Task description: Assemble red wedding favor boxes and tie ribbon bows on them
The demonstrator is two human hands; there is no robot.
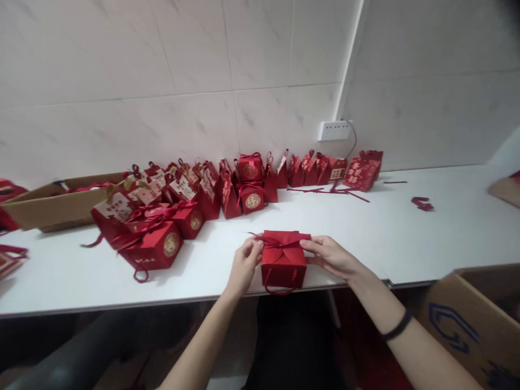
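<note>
A red gift box (282, 274) stands at the table's front edge, with petal-like flaps folded on top and a twisted cord handle hanging at its front. A dark red ribbon (280, 244) lies knotted across the top. At the box's left side, my left hand (245, 261) pinches the ribbon between thumb and finger, a thin tail sticking out beyond. On the other side my right hand (330, 255) has thumb and finger closed on the ribbon's right end, its lower fingers partly hidden beside the box.
Red gift boxes (156, 246) with ribbons crowd the left. Several peaked red boxes (229, 195) line the wall. Loose ribbons (325, 190) lie behind. A shallow carton (60, 208) is far left; a large cardboard box (450, 319) stands right, below the tabletop.
</note>
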